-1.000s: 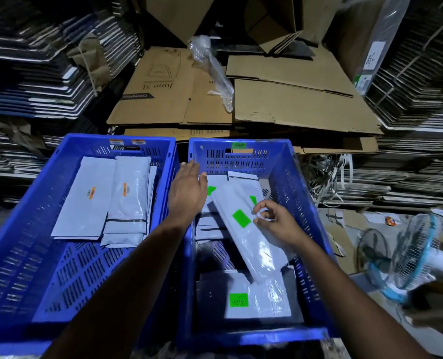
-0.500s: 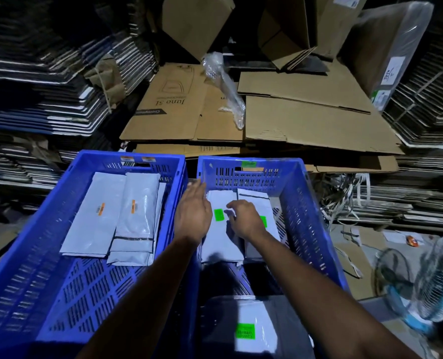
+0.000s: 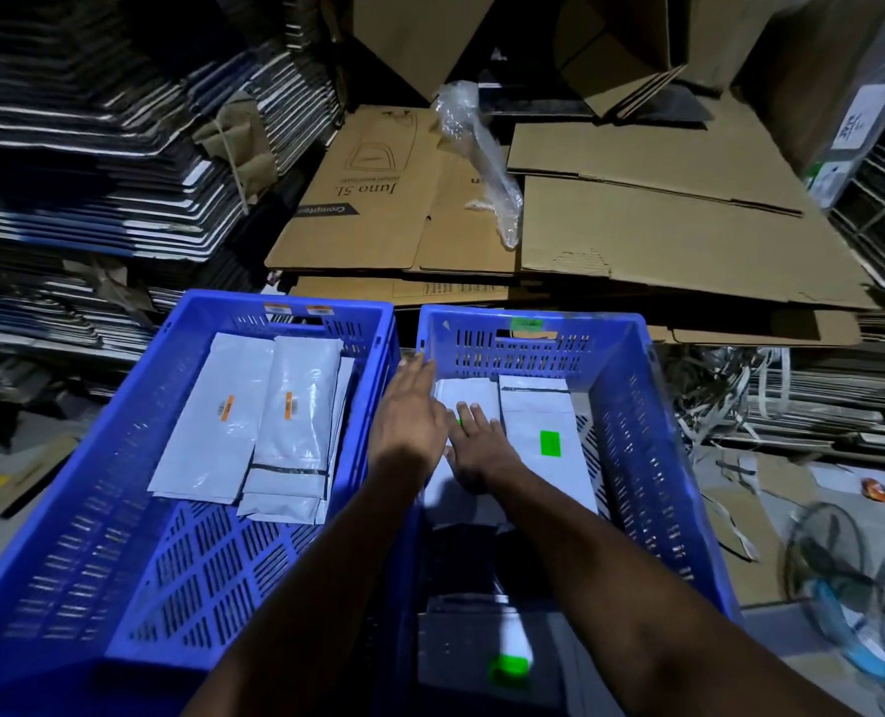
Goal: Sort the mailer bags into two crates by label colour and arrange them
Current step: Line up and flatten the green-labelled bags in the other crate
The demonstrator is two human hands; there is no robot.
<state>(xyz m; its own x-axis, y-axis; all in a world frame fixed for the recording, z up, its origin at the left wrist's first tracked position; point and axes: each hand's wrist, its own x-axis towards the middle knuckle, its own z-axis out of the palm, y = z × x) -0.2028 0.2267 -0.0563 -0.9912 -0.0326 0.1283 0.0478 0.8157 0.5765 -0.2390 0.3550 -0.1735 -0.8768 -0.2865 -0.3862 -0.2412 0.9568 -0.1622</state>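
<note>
Head view: two blue crates side by side. Right crate [image 3: 637, 406] is the landmark. Inside it, at the far end, two white mailers lie flat; the right-hand mailer [image 3: 544, 432] shows a green label [image 3: 549, 443]. Right hand [image 3: 482, 447] lies flat, fingers spread, on the left-hand mailer [image 3: 469, 395], gripping nothing. Left hand [image 3: 412, 416] rests open over the crate's left wall. Left crate [image 3: 68, 509] holds orange-labelled mailers [image 3: 254, 416].

Two bare forearms rise from the bottom of the frame toward its centre, with no sleeve, watch or glove showing. The left hand [image 3: 413, 416] and right hand [image 3: 482, 447] appear ringless, though dim light blurs the fingers [image 3: 465, 412].
</note>
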